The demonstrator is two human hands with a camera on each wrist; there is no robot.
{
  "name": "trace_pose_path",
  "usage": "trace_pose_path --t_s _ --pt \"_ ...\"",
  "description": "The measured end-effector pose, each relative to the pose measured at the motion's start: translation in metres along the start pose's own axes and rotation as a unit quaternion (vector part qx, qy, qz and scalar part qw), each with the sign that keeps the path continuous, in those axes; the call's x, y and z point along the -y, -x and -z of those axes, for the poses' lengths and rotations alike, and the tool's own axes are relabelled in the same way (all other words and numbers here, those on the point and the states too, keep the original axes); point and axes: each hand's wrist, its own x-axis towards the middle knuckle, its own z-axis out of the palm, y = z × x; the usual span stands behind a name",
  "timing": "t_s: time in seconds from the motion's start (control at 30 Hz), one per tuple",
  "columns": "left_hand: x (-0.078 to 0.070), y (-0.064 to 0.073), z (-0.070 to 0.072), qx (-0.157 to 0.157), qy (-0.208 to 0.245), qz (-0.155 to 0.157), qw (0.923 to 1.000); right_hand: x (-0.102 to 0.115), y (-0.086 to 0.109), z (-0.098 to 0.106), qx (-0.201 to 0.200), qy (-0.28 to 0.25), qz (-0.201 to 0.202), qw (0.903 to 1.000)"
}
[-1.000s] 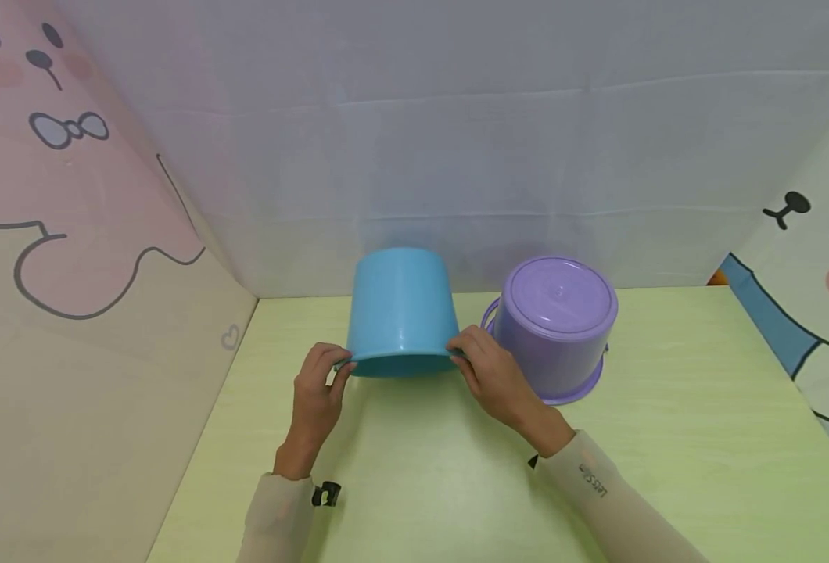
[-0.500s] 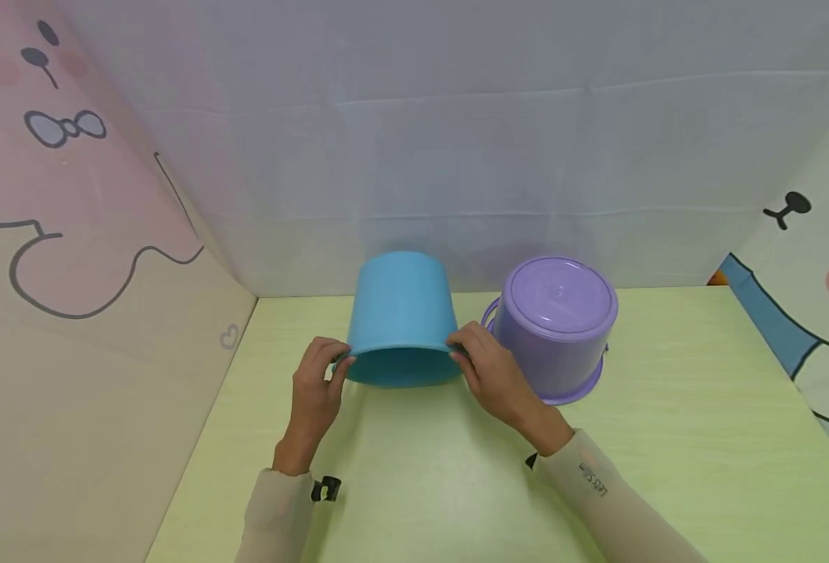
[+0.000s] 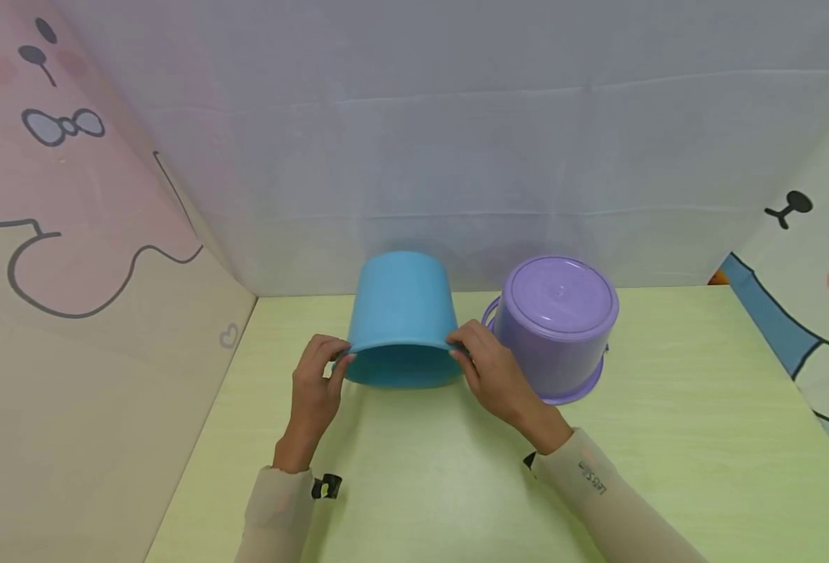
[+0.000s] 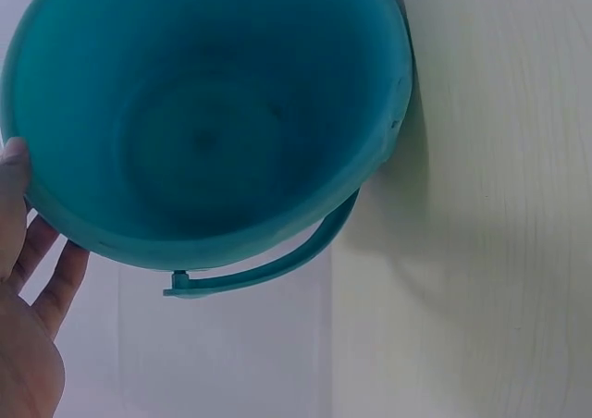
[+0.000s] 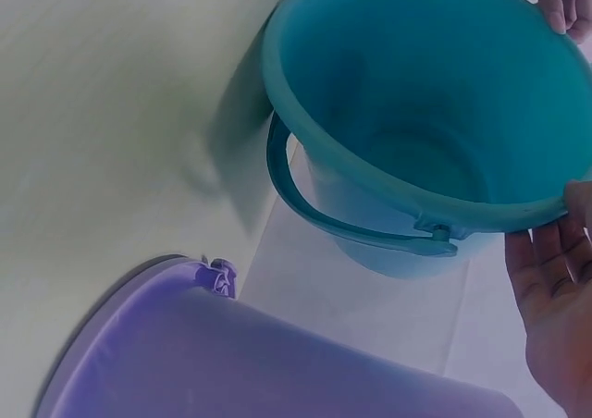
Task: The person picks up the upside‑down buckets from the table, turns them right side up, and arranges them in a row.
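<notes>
A blue bucket [image 3: 403,301] lies tilted in the head view, its mouth turned toward me and down. My left hand [image 3: 316,391] pinches the left side of its rim between thumb and fingers. On the opposite side, my right hand [image 3: 492,375] pinches the rim the same way. The left wrist view looks into the bucket's bare inside [image 4: 203,141], with the handle [image 4: 268,270] hanging beside the rim. Part of the rim seems to touch the table in both wrist views. Just right of my right hand, a purple bucket [image 3: 555,344] stands upside down.
Behind both buckets rises a pale cloth wall [image 3: 457,156]. Printed cartoon panels stand at the left [image 3: 91,274] and right [image 3: 809,313] of the light table [image 3: 414,485]. The purple bucket's handle [image 3: 487,313] sticks out toward the blue bucket.
The blue bucket has tipped so that more of its mouth faces me, and both hands rose slightly with the rim. Little differs in the last half second. The purple bucket stayed put.
</notes>
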Motion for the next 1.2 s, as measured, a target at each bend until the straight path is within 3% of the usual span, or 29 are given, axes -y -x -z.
trace_pose_path --t_s 0.3,0.57,0.93,1.2 --pt "-0.001 -0.001 0.001 0.000 0.015 0.009 0.9998 -0.001 -0.001 -0.001 -0.010 -0.009 0.007 0.9999" --pt "-0.002 -0.001 -0.001 -0.004 0.018 0.014 0.9997 0.002 0.002 -0.001 -0.016 -0.019 -0.025 0.9994" --pt "0.004 0.005 0.001 -0.015 0.040 0.026 0.9987 -0.004 0.021 -0.011 -0.039 -0.052 -0.142 0.9877" --pt "0.008 0.008 0.001 -0.021 0.052 0.035 0.9978 -0.004 0.033 -0.021 -0.040 -0.090 -0.226 0.9691"
